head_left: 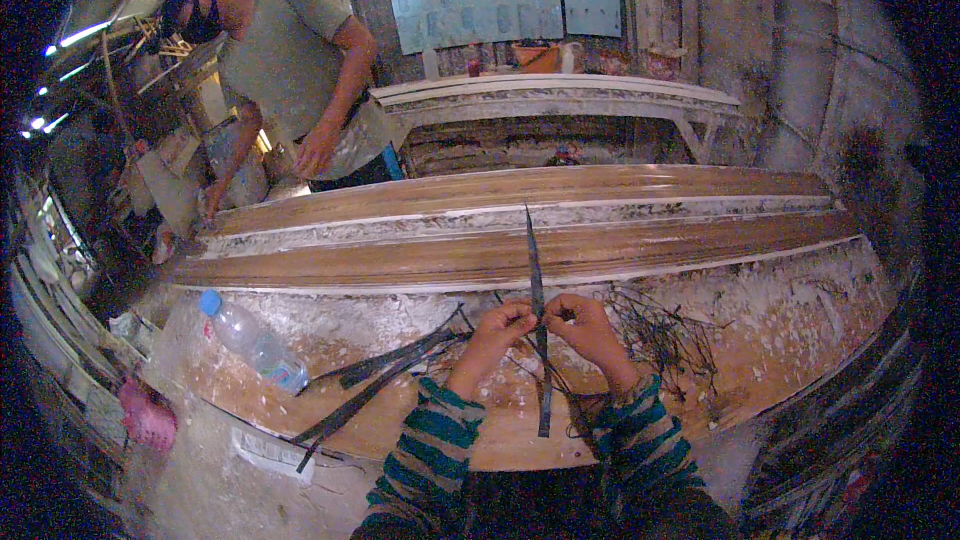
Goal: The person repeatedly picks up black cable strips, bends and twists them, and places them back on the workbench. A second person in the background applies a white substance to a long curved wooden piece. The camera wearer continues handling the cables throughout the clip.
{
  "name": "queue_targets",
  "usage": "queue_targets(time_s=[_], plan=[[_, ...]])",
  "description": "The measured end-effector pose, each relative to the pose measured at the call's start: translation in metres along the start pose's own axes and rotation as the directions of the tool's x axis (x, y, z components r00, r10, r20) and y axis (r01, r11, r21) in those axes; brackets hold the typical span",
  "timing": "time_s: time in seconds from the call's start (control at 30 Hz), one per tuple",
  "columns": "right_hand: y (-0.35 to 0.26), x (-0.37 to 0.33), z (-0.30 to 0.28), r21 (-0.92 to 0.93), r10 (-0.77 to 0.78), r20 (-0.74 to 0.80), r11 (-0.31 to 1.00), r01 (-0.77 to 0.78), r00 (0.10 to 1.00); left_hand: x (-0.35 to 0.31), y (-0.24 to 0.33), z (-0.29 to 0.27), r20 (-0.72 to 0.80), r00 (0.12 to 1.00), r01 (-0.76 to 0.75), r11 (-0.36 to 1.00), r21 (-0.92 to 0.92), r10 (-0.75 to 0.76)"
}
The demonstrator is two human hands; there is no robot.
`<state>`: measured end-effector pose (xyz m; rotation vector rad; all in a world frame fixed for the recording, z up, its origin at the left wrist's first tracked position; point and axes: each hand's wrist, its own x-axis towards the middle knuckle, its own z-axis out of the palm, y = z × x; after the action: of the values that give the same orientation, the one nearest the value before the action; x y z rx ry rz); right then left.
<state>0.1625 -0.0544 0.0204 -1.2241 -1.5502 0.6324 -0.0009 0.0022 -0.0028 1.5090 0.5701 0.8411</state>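
While both hands, left hand (503, 325) and right hand (578, 323), pinch it, the dark strip (538, 330) runs lengthwise from the workbench's (800, 340) near edge.

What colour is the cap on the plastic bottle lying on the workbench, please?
The cap on the bottle is blue, shown in the head view.

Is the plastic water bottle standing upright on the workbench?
No: the plastic bottle lies on its side on the dusty workbench, blue cap toward the far left, off to the left of the left hand holding the dark strip.
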Motion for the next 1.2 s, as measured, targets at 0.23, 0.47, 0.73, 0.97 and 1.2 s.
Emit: queue_targets(time_s=[0.23, 0.47, 0.73, 0.97, 1.2], plan=[[-0.003, -0.001, 0.000, 0.056, 0.022, -0.045, 0.998, -0.019, 0.999, -0.003, 0.008, 0.001, 0.007, 0.999, 0.043, 0.999, -0.005, -0.043], [0.001, 0.001, -0.001, 0.018, 0.015, -0.043, 1.000, -0.014, 0.999, -0.004, 0.012, 0.002, 0.034, 0.997, 0.066, 0.998, -0.005, -0.066], [-0.003, -0.001, -0.002, -0.078, -0.087, -0.062, 0.994, 0.082, 0.994, 0.000, 0.003, 0.000, 0.052, 0.987, 0.158, 0.955, -0.250, -0.150], [0.006, 0.000, 0.000, -0.115, -0.012, -0.063, 0.993, 0.004, 0.998, 0.000, -0.001, 0.000, 0.048, 0.985, 0.170, 0.945, -0.279, -0.164], [0.002, 0.000, 0.001, -0.036, -0.034, -0.090, 0.999, 0.031, 0.995, 0.000, -0.001, -0.002, 0.003, 0.985, 0.162, 0.938, -0.305, -0.170]])
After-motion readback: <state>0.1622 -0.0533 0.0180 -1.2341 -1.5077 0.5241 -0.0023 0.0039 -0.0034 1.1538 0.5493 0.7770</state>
